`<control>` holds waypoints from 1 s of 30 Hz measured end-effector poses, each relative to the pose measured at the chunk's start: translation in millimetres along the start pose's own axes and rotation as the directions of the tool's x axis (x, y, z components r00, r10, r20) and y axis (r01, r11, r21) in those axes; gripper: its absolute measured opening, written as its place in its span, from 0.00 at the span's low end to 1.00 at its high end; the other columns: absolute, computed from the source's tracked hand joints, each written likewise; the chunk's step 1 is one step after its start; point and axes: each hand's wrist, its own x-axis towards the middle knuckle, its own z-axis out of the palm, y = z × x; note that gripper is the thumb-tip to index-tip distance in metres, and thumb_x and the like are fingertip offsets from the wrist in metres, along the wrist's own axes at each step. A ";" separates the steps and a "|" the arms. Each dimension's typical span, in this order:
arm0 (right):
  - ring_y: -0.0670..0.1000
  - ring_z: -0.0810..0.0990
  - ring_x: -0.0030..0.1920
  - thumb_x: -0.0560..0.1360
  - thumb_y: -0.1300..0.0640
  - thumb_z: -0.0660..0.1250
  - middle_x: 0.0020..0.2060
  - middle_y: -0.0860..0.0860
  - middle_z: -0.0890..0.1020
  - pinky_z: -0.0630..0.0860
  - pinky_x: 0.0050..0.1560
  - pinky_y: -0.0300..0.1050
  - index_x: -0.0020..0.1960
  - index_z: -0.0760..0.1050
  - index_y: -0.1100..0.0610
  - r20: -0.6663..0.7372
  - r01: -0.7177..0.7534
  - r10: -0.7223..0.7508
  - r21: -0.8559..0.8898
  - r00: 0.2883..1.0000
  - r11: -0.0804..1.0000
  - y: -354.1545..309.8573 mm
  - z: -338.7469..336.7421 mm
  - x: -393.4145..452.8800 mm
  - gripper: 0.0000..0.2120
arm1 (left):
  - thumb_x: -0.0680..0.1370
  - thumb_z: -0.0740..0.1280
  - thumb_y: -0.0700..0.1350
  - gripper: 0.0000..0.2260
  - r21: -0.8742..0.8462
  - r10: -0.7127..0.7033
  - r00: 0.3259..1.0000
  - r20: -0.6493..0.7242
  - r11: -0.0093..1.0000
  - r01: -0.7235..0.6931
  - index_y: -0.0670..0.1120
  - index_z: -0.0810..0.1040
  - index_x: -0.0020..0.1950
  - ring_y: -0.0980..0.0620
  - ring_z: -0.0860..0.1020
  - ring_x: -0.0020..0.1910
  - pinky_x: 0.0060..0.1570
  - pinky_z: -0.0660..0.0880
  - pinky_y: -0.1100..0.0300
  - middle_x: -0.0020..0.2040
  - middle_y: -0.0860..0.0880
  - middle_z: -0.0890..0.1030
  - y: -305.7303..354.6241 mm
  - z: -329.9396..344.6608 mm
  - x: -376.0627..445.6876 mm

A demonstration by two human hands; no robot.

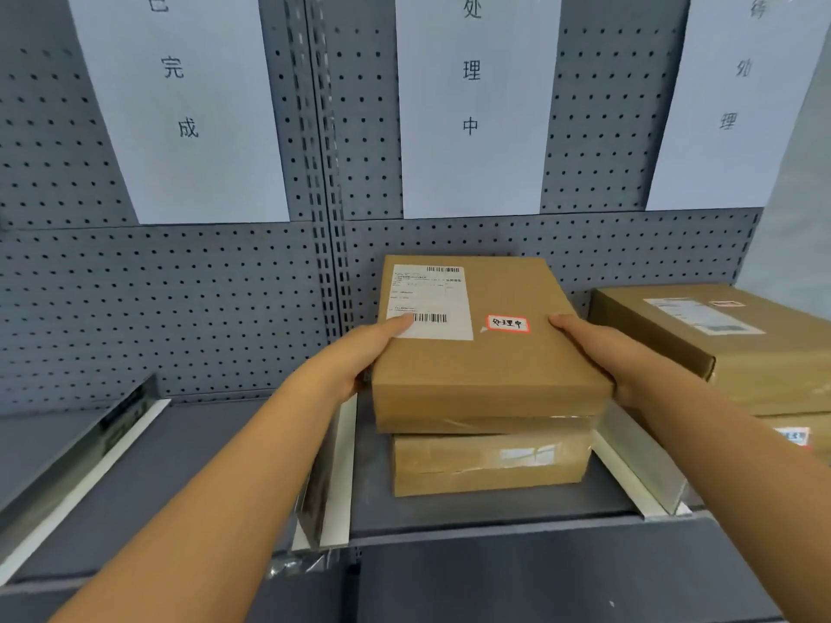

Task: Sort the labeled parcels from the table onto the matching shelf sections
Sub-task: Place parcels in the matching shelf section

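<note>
Flat cardboard parcel [485, 348], stiff, probably light; best held by its long side edges. Left hand [359, 357] at 9 o'clock and right hand [602, 353] at 3 o'clock both grip it atop a second box [490, 460] in the middle shelf section [449, 510]. Red-bordered sticker [508, 324] reads 处理中, matching the sign [471, 69] at 12 o'clock; shipping-label print too blurred to read.

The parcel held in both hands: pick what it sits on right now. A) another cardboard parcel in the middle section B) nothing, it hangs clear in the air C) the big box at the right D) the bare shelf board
A: the parcel, gripped by the left hand and right hand, lies on top of a lower parcel under the middle sign.
</note>
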 end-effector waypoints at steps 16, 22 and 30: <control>0.56 0.86 0.41 0.77 0.36 0.63 0.46 0.58 0.86 0.82 0.38 0.45 0.58 0.79 0.58 0.109 -0.106 0.141 -0.280 0.984 0.954 -2.7 -13.5 47.4 0.26 | 0.79 0.64 0.60 0.19 0.095 -0.141 0.989 -0.039 0.985 0.144 0.48 0.78 0.63 0.40 0.81 0.57 0.64 0.75 0.45 0.62 0.40 0.82 -12.6 14.9 40.2; 0.56 0.79 0.50 0.79 0.36 0.58 0.55 0.58 0.81 0.77 0.50 0.50 0.64 0.73 0.60 -0.042 0.040 -0.091 -0.663 0.995 0.747 -9.8 -1.3 47.0 0.30 | 0.78 0.65 0.61 0.18 0.100 -0.083 0.992 -0.100 0.991 0.093 0.49 0.79 0.58 0.44 0.83 0.54 0.55 0.80 0.51 0.53 0.45 0.85 -19.2 12.0 38.3; 0.59 0.74 0.62 0.78 0.51 0.62 0.63 0.56 0.77 0.73 0.60 0.54 0.71 0.68 0.54 0.149 0.467 -0.664 -0.820 0.733 0.332 -26.6 36.8 2.1 0.22 | 0.82 0.61 0.55 0.16 0.595 0.410 0.832 -0.375 0.794 -0.124 0.47 0.75 0.63 0.48 0.76 0.54 0.50 0.69 0.57 0.55 0.50 0.76 -2.1 2.2 1.3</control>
